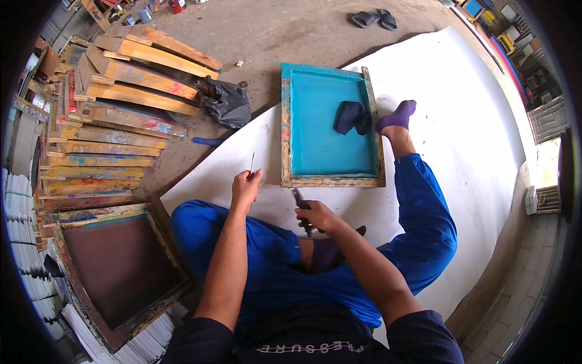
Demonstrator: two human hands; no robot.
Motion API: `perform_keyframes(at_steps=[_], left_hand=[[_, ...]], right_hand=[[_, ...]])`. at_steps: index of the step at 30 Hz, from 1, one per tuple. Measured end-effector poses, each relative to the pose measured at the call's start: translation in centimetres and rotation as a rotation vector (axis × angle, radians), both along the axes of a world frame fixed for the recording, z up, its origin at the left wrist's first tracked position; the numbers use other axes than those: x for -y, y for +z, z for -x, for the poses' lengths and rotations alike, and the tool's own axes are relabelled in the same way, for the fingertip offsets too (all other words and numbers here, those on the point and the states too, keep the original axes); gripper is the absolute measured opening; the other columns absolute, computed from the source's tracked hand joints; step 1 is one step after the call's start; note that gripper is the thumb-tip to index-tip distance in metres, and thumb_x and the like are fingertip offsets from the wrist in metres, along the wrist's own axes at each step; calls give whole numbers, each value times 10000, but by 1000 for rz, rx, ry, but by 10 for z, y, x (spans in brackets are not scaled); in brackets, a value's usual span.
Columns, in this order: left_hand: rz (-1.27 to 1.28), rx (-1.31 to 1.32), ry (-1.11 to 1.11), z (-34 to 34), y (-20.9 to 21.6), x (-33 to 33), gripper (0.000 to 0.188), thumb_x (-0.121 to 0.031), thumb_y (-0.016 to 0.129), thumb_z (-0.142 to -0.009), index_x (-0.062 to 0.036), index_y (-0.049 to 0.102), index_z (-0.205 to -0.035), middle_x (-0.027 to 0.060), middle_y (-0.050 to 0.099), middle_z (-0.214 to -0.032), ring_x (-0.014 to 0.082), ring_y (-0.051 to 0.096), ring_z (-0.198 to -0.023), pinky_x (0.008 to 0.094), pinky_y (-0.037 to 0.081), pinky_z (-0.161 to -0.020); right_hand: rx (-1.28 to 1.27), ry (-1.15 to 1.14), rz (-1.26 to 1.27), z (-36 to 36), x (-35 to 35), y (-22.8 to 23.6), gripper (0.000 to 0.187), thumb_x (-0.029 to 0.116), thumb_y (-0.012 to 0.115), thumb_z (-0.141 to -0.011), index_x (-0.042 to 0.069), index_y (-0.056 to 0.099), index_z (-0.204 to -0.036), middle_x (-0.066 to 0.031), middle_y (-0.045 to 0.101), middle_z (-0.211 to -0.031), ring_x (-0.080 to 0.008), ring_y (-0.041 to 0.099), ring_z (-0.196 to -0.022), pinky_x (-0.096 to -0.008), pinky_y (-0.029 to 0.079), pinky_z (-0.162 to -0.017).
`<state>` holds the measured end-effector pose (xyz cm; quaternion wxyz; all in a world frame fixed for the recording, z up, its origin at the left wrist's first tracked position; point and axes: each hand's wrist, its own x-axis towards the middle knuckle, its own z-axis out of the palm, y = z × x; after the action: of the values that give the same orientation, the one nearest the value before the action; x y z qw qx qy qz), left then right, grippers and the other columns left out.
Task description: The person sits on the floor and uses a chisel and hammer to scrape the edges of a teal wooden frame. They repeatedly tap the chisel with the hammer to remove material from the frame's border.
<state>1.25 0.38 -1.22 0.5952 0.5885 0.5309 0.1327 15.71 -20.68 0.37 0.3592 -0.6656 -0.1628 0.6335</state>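
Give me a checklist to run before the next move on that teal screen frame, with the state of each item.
1. Left hand grips a thin metal pin, tip up: ok.
2. Right hand holds a dark pliers-like tool; its working end is partly hidden: cannot tell.
3. Teal screen frame lies flat on the white sheet, within reach: ok.
4. Dark cloth lies on the mesh: not ok.
5. Socked foot rests on the frame's right rail: not ok.
6. Mesh tension or damage: cannot tell.
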Motion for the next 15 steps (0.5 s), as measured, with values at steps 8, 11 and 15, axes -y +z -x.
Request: perform_keyframes(at_steps=[8,11,15], left_hand=[[-19,45,-150,-25,5,30,246,-267,724,-956,-31,763,-1015,-4,580,-602,91,491,-430,287,394,-409],[-53,19,-185,-26,6,32,245,-269,716,-958,-42,770,-1033,-4,571,-570,98,517,-432,297,404,-418],[-24,-2,-185,-24,6,32,253,-271,711,-958,-39,772,-1037,3,568,-556,105,530,-431,303,408,-422]], right_hand=[[355,-26,144,-56,60,-10,440,371,655,-965,-63,619,-1033,-147,677,-820,-245,672,-704,-430,539,-645],[377,-12,132,-65,61,-16,443,372,658,-951,-67,630,-1005,-159,670,-795,-273,691,-711,-445,535,-639],[422,75,124,-70,53,-17,423,340,675,-925,-81,646,-897,-169,670,-735,-292,699,-687,-455,537,-621]])
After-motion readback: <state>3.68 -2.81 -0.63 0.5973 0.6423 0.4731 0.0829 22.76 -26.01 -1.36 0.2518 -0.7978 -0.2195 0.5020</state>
